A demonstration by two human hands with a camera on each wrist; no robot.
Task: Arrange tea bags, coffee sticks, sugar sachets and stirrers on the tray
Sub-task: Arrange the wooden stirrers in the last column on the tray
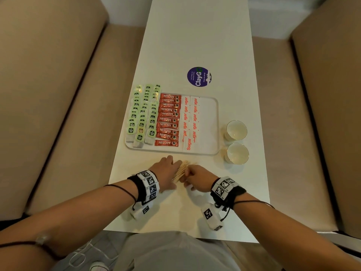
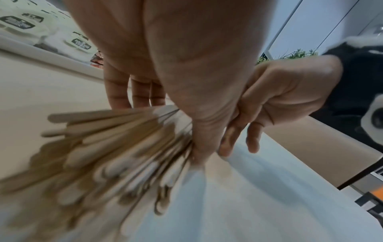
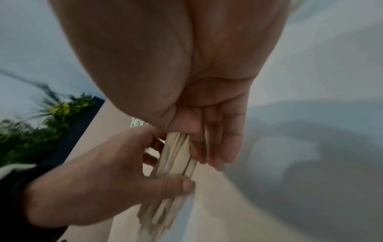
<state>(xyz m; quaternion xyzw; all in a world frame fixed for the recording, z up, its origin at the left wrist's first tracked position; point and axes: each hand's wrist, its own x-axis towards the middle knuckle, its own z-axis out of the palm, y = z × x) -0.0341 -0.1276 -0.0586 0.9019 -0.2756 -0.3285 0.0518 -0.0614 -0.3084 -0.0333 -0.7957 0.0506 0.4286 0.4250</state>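
Note:
A white tray [image 1: 208,122] lies on the table. It holds rows of green-tagged tea bags [image 1: 142,116] at its left, red coffee sticks [image 1: 169,119] in the middle, and white sugar sachets [image 1: 190,120] beside them; its right part is bare. Just in front of the tray, both hands hold one fanned bundle of wooden stirrers [image 1: 180,170] low over the table. My left hand [image 1: 171,169] grips the stirrers [image 2: 116,147] between thumb and fingers. My right hand [image 1: 192,176] pinches the same stirrers [image 3: 176,155] from the other side.
Two empty white cups [image 1: 235,131] [image 1: 237,153] stand right of the tray. A round purple sticker [image 1: 199,76] lies beyond it on the long white table [image 1: 195,36]. Beige sofas [image 1: 48,94] flank the table on both sides.

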